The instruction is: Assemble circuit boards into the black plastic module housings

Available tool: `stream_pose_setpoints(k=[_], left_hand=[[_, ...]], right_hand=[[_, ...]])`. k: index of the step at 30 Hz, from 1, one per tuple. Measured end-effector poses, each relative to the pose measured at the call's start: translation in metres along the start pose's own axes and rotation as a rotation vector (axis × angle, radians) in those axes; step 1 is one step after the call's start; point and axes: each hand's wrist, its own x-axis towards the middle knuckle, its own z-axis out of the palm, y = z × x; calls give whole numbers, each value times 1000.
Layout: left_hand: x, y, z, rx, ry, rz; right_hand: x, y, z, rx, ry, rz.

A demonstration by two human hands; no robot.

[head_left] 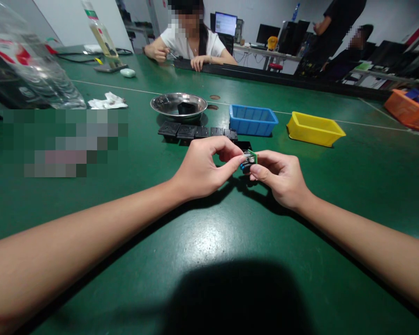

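Between my two hands is a small green circuit board (pixel 253 156) with blue, black and silvery parts on it, held just above the table. My left hand (pixel 211 165) pinches its left side between thumb and forefinger. From the right, my right hand (pixel 281 177) grips the board's edge with thumb and fingers. Just behind my hands, a row of several black plastic cases (pixel 186 132) lies on the green table (pixel 132 279). A steel bowl (pixel 157 106) with a black piece (pixel 186 108) inside stands behind that row.
A blue bin (pixel 253 123) and a yellow bin (pixel 312 132) stand beyond my hands, with an orange basket (pixel 405 111) at far right. Bottles, including a tilted clear one (pixel 49 70), and a crumpled tissue (pixel 108 101) are at left. A person (pixel 195 46) sits opposite.
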Motion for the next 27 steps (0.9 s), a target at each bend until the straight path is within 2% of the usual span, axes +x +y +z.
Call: stream_pose_setpoints(k=[11,14,17,23,27], left_hand=[[4,-12,-8,348,-17,525],[4,-13,-10,415,-9,608],[4,-13,-11,445,-25,619],[3,-9,-8,405,37,527],[1,-7,-7,329,10,508]], right_hand=[[-1,-1,1,61,-23,36],[-1,-2,1,64,-33,22],[-1,-2,0,41,-41,0],[-3,0,1,-24,8,-134],[-5,3,0,-62,-5,-189]])
